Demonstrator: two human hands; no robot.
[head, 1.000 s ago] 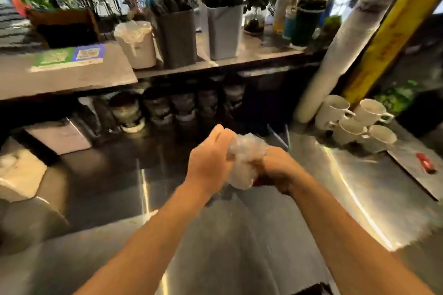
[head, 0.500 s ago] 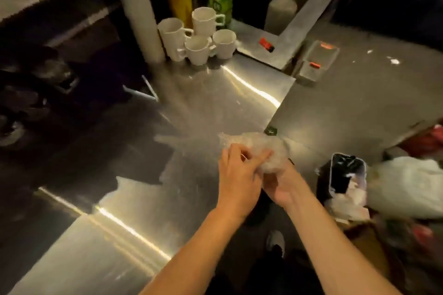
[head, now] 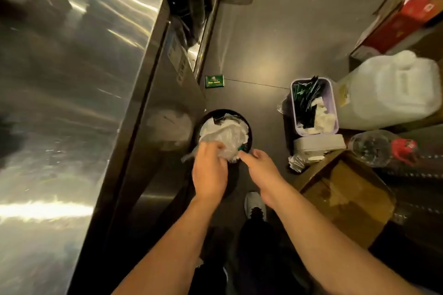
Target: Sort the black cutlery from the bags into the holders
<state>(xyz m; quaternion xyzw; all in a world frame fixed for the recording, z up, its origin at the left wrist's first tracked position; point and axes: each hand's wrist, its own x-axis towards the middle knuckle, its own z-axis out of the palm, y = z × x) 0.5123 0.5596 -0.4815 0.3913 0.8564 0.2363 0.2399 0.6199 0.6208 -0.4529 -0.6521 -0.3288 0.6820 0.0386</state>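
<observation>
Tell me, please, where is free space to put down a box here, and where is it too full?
Free: the steel counter, and the floor between the counter and the red box. Crowded: around the black bin, lilac bin, white jug and cardboard box.

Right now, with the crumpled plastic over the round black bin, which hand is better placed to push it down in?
Left, probably. The left hand already grips the crumpled plastic directly above the round black bin. The right hand sits beside the rim, only its fingertips near the plastic.
</observation>
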